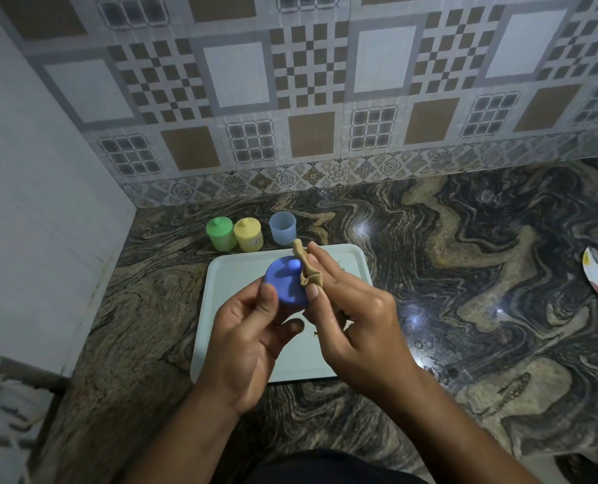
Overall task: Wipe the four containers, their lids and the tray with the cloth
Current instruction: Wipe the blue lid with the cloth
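The left grip (pixel 252 330) holds the blue lid (pixel 285 287) face-up so the right grip (pixel 357 319), pinching the cloth (pixel 311 279), can wipe it.

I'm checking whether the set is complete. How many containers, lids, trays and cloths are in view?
Containers: 3 (green container, yellow container, pale blue container)
Lids: 3 (green lid, yellow lid, blue lid held in the left hand)
Tray: 1
Cloth: 1, held in the right hand
Total: 8
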`<state>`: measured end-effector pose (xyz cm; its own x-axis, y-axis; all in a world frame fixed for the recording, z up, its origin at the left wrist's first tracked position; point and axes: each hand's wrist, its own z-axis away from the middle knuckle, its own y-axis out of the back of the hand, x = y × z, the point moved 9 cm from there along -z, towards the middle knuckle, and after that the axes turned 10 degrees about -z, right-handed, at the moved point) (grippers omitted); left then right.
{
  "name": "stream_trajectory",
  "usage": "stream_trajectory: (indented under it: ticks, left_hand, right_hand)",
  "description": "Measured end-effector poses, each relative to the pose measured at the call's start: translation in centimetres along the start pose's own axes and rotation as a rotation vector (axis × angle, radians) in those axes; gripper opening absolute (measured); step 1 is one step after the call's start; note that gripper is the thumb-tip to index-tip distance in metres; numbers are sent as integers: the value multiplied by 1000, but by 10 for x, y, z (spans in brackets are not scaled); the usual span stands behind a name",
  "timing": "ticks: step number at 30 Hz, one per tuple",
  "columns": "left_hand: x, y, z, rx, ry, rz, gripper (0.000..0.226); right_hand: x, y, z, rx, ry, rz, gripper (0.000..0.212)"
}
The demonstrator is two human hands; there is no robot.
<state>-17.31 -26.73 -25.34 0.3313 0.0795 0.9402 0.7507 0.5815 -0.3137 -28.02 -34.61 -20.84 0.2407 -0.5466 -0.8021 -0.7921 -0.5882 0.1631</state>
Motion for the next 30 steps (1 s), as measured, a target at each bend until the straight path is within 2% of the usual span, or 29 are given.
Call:
stream_trajectory:
  ticks: [4, 7, 10, 13, 17, 21, 24, 28, 30]
  left_hand:
    - [-4, 9, -4, 51, 70, 54, 37]
    - [-5, 5, -2, 1, 81, 35, 44]
    - [-5, 2, 0, -64, 50, -5, 36]
    - [-7, 8, -2, -77, 78, -23, 42]
    - [-15, 16, -5, -33, 161, -15, 34]
    - [-21, 19, -6, 19, 193, 71, 28]
    - [-18, 28, -7, 93, 141, 16, 30]
    - [-3, 37, -7, 192, -58, -237, 35]
    - [3, 34, -5, 175, -137, -338, 33]
  right_hand:
    - [2, -2, 1, -7, -9, -10, 25]
    - [3, -2, 3, -7, -1, -1, 31]
    - [-2, -3, 4, -20, 29, 7, 33]
    - [-1, -4, -2, -40, 4, 20, 31]
    - [13, -5, -8, -68, -139, -22, 29]
    - [37, -9, -2, -15, -481, -348, 29]
    - [39, -9, 0, 29, -509, -452, 41]
    - [42, -12, 3, 37, -556, -492, 42]
    - [45, -13, 5, 49, -562, -503, 41]
